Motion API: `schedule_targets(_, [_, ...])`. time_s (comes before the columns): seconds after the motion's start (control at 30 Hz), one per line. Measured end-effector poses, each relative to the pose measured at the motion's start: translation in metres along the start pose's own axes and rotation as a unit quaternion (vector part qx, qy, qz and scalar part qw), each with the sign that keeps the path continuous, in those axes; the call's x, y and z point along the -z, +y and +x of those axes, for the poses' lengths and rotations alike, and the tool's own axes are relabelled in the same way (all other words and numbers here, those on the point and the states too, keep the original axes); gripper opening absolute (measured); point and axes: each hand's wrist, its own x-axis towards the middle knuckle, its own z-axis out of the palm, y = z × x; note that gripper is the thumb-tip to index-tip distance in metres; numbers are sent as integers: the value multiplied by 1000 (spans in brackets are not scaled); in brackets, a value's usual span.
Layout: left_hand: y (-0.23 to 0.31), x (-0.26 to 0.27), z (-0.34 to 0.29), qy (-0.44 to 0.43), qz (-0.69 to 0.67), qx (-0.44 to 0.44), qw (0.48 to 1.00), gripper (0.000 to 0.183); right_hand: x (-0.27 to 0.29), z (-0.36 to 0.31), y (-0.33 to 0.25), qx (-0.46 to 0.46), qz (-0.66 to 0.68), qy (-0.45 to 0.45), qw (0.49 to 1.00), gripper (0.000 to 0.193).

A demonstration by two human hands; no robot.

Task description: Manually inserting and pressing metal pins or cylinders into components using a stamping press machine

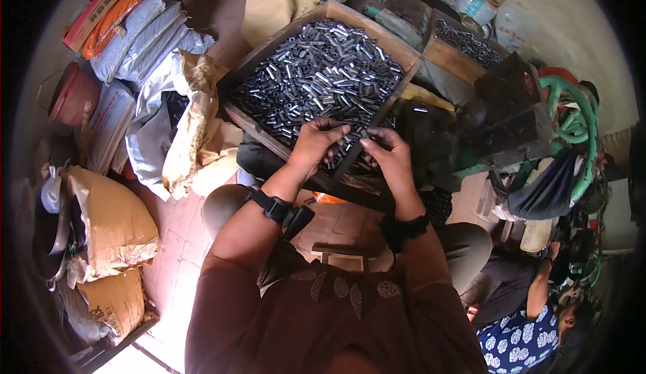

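A wooden box point(413, 58) in front of me is heaped with short, shiny metal tubes point(330, 71). Both of my hands are over its near edge, close together. My left hand point(316, 145) has its thumb and fingers pinched, with several dark pieces showing by the curled fingers; what the pinch itself holds is too small to name. Just to its right, my right hand point(389, 151) is closed too, thumb against fingers, and what it grips is hidden. A dark bar point(356, 148) runs between the two hands at the box's near corner.
Stacked sacks point(138, 41) and a red bucket point(68, 95) stand at the left, near tan paper bags point(111, 219). Right of the box are a smaller wooden box point(449, 56) of metal pieces, dark machinery point(511, 115) and a green wheel point(585, 128). Another person point(521, 333) sits at lower right.
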Motion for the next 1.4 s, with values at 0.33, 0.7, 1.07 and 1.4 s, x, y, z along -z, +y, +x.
schedule_targets(0.33, [-10, -24, -11, -117, -136, 45, 983, 12, 26, -25, 0, -9, 13, 64, 998, 17])
schedule_targets(0.7, [-13, -23, -11, -122, -46, 7, 991, 9, 25, -26, 4, 78, -93, 58, 991, 15])
schedule_targets(1.07, [-24, -34, -26, -279, -105, 87, 950, 23, 61, -27, -27, -45, 44, -206, 977, 51])
schedule_targets(1.4, [-10, 41, 44, 236, 467, -254, 814, 11, -32, 59, 12, 265, -557, -59, 785, 11])
